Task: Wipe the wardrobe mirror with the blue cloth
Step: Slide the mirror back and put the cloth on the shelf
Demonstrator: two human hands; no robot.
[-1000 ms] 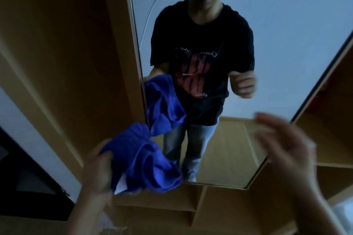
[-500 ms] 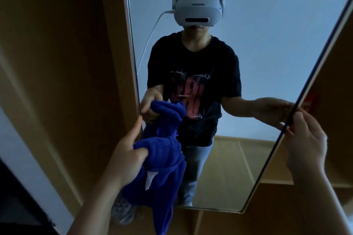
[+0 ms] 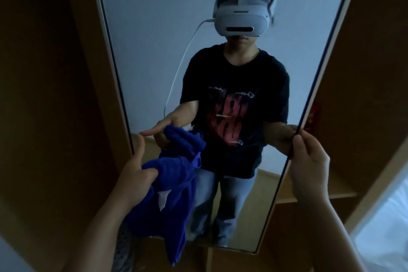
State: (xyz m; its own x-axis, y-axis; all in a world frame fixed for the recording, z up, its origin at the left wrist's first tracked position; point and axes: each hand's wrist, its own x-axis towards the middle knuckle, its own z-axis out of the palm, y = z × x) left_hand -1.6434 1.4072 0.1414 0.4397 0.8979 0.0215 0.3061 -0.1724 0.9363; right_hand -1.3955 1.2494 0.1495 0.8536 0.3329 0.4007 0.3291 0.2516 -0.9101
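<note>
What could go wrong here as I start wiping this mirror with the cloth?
The blue cloth is bunched in the left hand with a long end dangling, so it may smear rather than wipe flat. The right hand grips the mirror edge, so its fingers could leave prints. Dim light may hide streaks.

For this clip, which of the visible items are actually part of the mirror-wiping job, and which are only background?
Part of the job:
blue cloth, bunched in the left hand
wardrobe mirror
right hand, gripping the mirror's right edge

Just background:
wooden wardrobe panel left of the mirror
wooden shelves behind the mirror
white fabric at lower right
</note>
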